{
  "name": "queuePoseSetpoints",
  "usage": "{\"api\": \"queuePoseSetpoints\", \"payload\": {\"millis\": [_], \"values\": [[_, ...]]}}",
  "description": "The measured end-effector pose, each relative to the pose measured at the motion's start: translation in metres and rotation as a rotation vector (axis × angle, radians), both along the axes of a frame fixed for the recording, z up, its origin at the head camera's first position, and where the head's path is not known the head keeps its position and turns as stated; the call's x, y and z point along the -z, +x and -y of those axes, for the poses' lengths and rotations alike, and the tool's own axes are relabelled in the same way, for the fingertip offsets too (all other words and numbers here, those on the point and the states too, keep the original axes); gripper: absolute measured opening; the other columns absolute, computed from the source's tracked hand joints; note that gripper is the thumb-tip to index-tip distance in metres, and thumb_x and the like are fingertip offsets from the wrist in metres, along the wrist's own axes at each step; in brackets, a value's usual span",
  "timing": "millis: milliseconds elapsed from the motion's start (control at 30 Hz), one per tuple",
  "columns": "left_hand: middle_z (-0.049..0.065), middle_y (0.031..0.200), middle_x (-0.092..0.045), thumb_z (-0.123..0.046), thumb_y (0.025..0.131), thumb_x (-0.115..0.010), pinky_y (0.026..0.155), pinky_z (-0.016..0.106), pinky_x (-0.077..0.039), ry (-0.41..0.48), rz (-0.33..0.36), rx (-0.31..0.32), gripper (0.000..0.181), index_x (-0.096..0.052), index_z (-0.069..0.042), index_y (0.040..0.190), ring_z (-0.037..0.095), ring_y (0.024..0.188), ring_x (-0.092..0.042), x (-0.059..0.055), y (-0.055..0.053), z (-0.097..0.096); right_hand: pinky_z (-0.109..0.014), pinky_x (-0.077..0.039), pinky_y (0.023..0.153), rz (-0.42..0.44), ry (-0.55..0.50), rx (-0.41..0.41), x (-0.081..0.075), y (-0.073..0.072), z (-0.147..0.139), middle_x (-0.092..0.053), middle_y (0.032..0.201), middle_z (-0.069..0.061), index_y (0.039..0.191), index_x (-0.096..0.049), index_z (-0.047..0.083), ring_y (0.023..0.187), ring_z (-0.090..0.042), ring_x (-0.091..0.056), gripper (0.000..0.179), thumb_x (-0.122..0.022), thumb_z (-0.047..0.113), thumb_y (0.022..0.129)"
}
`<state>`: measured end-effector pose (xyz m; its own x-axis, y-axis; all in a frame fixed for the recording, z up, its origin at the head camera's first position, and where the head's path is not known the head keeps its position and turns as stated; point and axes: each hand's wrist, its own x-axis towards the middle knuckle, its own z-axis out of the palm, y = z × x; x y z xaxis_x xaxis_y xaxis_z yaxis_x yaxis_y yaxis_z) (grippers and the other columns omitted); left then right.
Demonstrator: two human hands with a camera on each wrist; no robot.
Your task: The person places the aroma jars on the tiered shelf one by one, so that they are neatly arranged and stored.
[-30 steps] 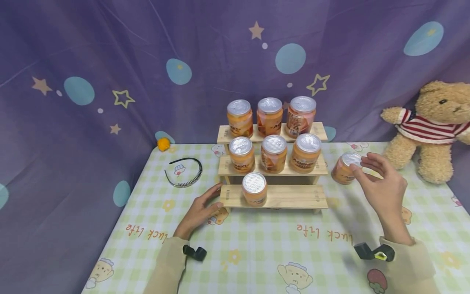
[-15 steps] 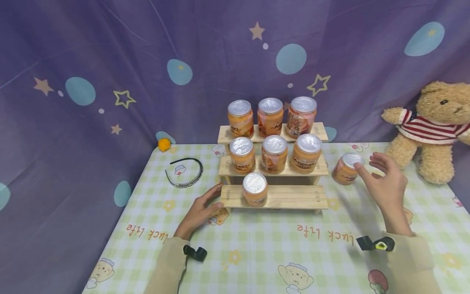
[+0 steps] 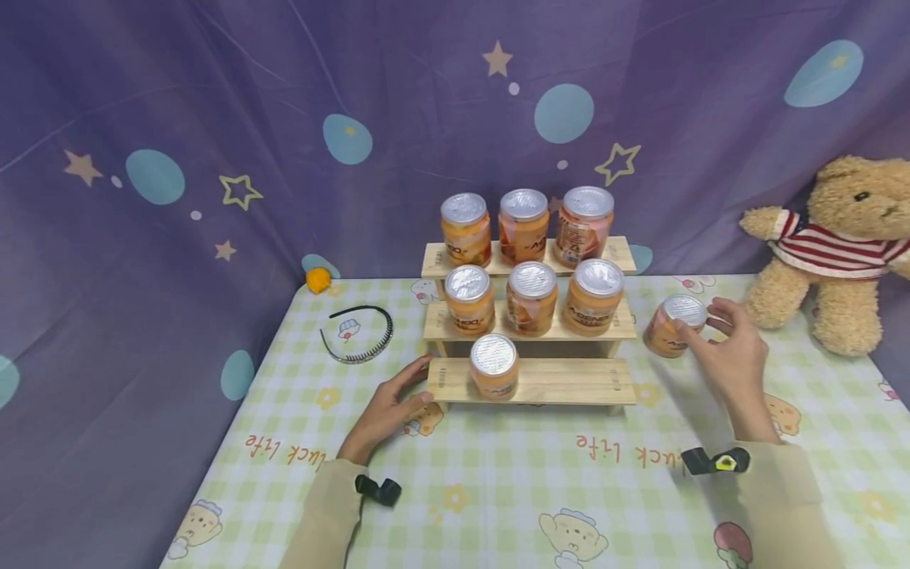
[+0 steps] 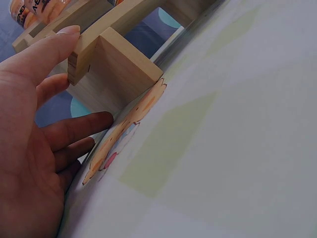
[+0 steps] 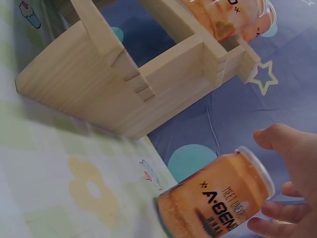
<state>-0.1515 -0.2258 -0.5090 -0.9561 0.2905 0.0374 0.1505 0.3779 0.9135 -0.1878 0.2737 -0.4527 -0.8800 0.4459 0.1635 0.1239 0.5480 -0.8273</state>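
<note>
In the head view my left hand (image 3: pixel 387 407) is at the left end of the lowest step of a wooden three-tier display stand (image 3: pixel 562 381). The left wrist view shows its thumb on the board's end (image 4: pixel 81 54) and the other fingers extended beside it. My right hand (image 3: pixel 732 367) is spread around a jar of orange fruit (image 3: pixel 667 328) with a silver lid, standing on the cloth right of the stand. In the right wrist view the thumb (image 5: pixel 277 136) is apart from this jar (image 5: pixel 215 196), with the other fingertips close to its lid side.
Three jars (image 3: pixel 524 229) stand on the top step and three jars (image 3: pixel 532 300) on the middle one. One jar (image 3: pixel 494 367) sits left of centre on the lowest step. A black headband (image 3: pixel 380 340), an orange pompom (image 3: pixel 317 280) and a teddy bear (image 3: pixel 828 261) are on the checked tablecloth (image 3: pixel 498 474).
My right hand first draws slightly back from the jar, then moves left so that thumb and fingers come close around it. The left hand and the jars stay where they are.
</note>
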Motion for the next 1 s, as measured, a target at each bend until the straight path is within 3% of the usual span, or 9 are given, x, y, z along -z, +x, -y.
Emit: {"api": "queuePoseSetpoints", "payload": {"millis": [167,400,633,800,867,933,1000], "values": [[0.012,0.145,-0.059,-0.021,0.096,-0.068,0.124,0.057,-0.022,0.004,0.002,-0.001,0.062,-0.043,-0.026,0.153,0.033,0.144,-0.046,0.000,0.001,0.000,0.002,-0.037,0.071,0.012,-0.006,-0.010,0.007,-0.004,0.000,-0.061,0.138,-0.020,0.141,-0.051,0.006,0.114,-0.021,-0.061,0.063,-0.077,0.025,0.087],[0.012,0.146,-0.058,-0.020,0.096,-0.068,0.124,0.057,-0.021,0.010,-0.002,0.002,0.063,-0.042,-0.024,0.153,0.033,0.144,-0.045,-0.001,0.000,0.000,0.004,-0.035,0.068,-0.009,-0.010,-0.021,0.013,-0.007,0.001,-0.060,0.139,-0.024,0.142,-0.050,0.003,0.123,-0.040,-0.058,0.064,-0.076,0.024,0.088],[0.011,0.145,-0.059,-0.020,0.096,-0.067,0.124,0.055,-0.021,0.003,-0.004,0.005,0.063,-0.042,-0.025,0.153,0.031,0.145,-0.046,0.001,0.000,0.001,0.003,-0.035,0.071,-0.030,-0.008,-0.004,0.016,-0.009,0.004,-0.063,0.135,-0.023,0.139,-0.053,0.002,0.119,-0.037,-0.060,0.063,-0.078,0.024,0.086],[0.010,0.145,-0.059,-0.020,0.096,-0.068,0.124,0.053,-0.021,0.007,-0.004,0.001,0.063,-0.043,-0.026,0.153,0.031,0.144,-0.046,0.001,0.000,0.000,0.004,-0.037,0.071,-0.053,-0.025,0.000,0.019,-0.011,0.004,-0.065,0.131,-0.022,0.138,-0.054,0.003,0.104,-0.007,-0.058,0.064,-0.080,0.026,0.084],[0.010,0.145,-0.059,-0.019,0.095,-0.068,0.124,0.053,-0.022,0.004,-0.006,0.002,0.063,-0.043,-0.025,0.153,0.030,0.144,-0.046,0.001,0.000,0.001,0.005,-0.038,0.070,-0.064,-0.032,0.001,0.022,-0.011,0.004,-0.065,0.130,-0.022,0.138,-0.055,0.004,0.102,-0.001,-0.055,0.064,-0.080,0.026,0.084],[0.011,0.146,-0.059,-0.017,0.095,-0.068,0.124,0.053,-0.021,0.006,-0.003,0.001,0.064,-0.042,-0.024,0.153,0.030,0.144,-0.046,0.001,-0.001,0.000,0.005,-0.039,0.070,-0.077,-0.040,0.001,0.025,-0.012,0.003,-0.065,0.130,-0.022,0.138,-0.055,0.004,0.104,-0.006,-0.058,0.064,-0.081,0.027,0.084],[0.012,0.146,-0.058,-0.015,0.096,-0.067,0.124,0.054,-0.021,0.002,-0.001,0.000,0.064,-0.041,-0.021,0.154,0.031,0.144,-0.046,0.000,-0.001,0.000,0.005,-0.039,0.070,-0.079,-0.045,0.006,0.027,-0.013,0.003,-0.065,0.131,-0.022,0.139,-0.055,0.004,0.111,-0.019,-0.062,0.065,-0.081,0.028,0.084]]}}
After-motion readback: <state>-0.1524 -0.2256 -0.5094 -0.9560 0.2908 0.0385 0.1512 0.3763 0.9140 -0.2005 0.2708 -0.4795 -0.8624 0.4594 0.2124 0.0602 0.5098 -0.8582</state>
